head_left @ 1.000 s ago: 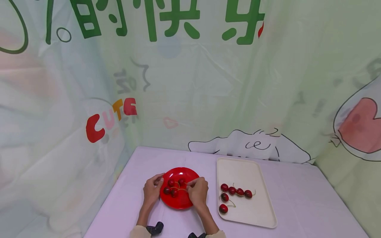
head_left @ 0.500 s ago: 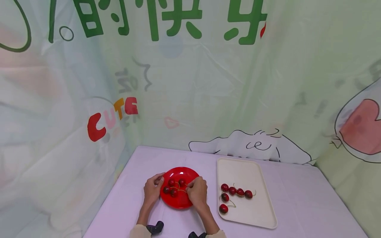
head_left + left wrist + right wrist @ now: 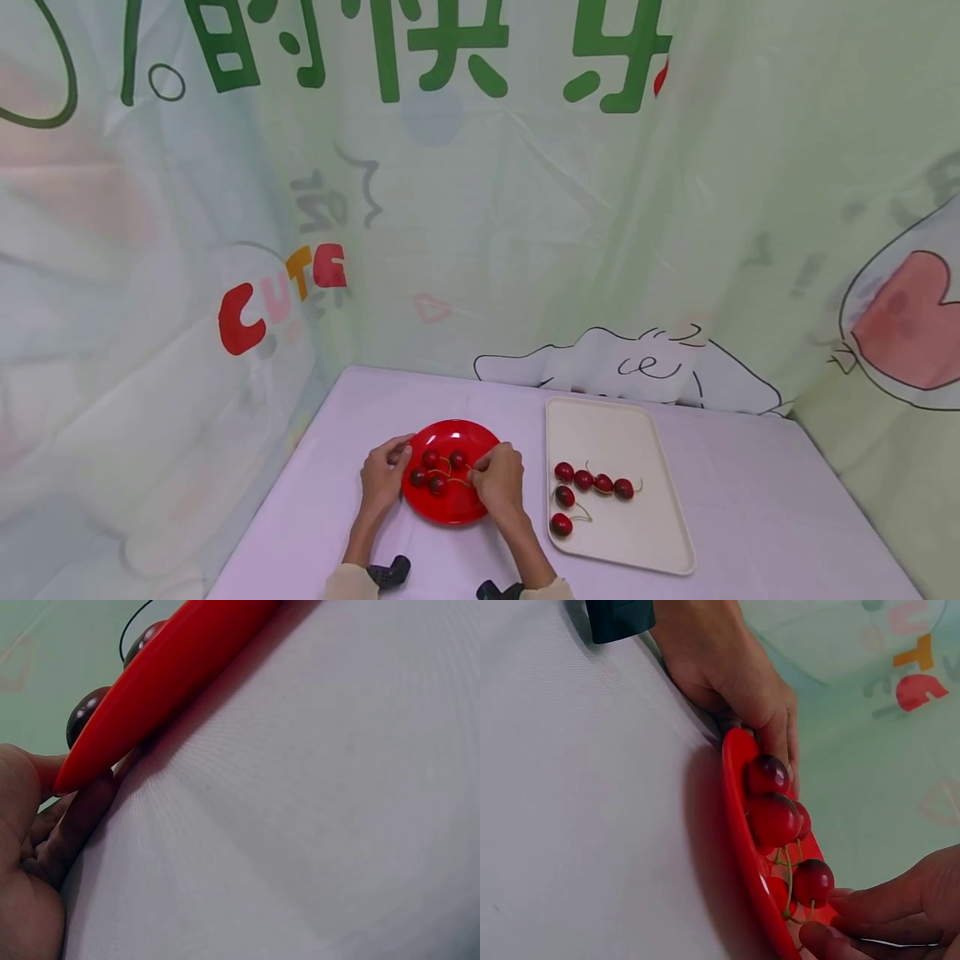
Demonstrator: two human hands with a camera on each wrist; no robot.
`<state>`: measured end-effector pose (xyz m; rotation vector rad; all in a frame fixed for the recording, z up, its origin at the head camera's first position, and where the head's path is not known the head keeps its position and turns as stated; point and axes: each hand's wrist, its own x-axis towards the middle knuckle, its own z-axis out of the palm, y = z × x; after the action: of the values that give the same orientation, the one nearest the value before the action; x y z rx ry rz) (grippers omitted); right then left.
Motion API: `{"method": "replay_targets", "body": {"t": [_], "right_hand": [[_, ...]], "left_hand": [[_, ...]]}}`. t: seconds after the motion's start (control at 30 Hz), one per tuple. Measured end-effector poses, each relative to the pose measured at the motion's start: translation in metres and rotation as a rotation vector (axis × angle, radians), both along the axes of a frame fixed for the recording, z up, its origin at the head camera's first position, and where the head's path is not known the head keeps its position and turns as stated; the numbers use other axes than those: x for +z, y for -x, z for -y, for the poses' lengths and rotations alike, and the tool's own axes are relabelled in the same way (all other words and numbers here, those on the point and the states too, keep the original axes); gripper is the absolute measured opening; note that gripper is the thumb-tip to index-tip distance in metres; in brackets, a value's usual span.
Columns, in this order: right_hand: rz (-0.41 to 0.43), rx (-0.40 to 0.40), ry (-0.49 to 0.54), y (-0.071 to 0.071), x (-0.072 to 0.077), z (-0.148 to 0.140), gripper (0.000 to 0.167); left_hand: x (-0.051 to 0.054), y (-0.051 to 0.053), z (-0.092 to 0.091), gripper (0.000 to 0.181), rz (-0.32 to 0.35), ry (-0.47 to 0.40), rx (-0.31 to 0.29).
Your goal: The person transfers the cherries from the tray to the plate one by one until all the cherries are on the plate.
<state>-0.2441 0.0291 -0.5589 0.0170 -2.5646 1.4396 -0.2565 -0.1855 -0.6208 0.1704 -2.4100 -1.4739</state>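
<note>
My left hand (image 3: 382,473) grips the left rim of a red plate (image 3: 453,512); in the left wrist view the thumb lies over the edge and the fingers beneath it. Several dark red cherries (image 3: 438,485) with thin green stems sit on the plate, grouped left of its middle. Over the plate's right side, my right hand (image 3: 501,479) has its thumb and fingers close together at the stem ends, seeming to pinch a cherry stem (image 3: 789,881). The fingertips partly hide the stem ends. One fingertip is close beside a cherry (image 3: 814,883) in the right wrist view.
To the right of the plate lies a cream rectangular tray (image 3: 652,533). On it, several cherries (image 3: 583,480) form a row with more below its left end. A light lilac cloth (image 3: 750,500) covers the table. A printed curtain (image 3: 465,250) rises behind.
Both hands hold nearly the same places at the plate. The whole view shifts slightly with the head. Cherries on plate and tray show no clear movement.
</note>
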Motion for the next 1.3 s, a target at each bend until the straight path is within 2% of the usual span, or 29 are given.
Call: {"method": "replay_targets", "body": {"t": [0.2,0.23,0.27,0.4,0.63,0.9,1.1,1.3], "right_hand": [[0.03,-0.004,0.02,-0.005,0.017,-0.01,0.011],[0.081,-0.022,0.009,-0.011,0.031,-0.01,0.012],[0.087,-0.026,0.015,-0.011,0.032,-0.012,0.012],[0.102,-0.038,0.048,-0.014,0.035,-0.022,0.013],[0.098,-0.082,0.092,-0.018,0.033,-0.037,0.014],[0.081,-0.112,0.121,-0.022,0.036,-0.053,0.01],[0.081,-0.134,0.124,-0.027,0.04,-0.067,0.007],[0.09,-0.176,0.108,-0.033,0.045,-0.083,0.01]], "left_hand": [[-0.002,0.002,0.001,0.027,-0.015,0.011,0.009],[-0.002,0.002,0.001,0.027,-0.017,0.011,0.013],[-0.002,0.002,0.001,0.027,-0.024,0.013,0.014],[-0.001,0.001,0.001,0.027,-0.026,0.016,0.022],[0.006,-0.006,0.002,0.028,0.015,0.006,0.009],[0.015,-0.01,-0.001,0.028,0.007,-0.004,0.005],[0.013,-0.01,-0.003,0.029,0.026,0.004,0.007],[0.009,-0.008,-0.004,0.029,0.003,0.012,0.005]]}}
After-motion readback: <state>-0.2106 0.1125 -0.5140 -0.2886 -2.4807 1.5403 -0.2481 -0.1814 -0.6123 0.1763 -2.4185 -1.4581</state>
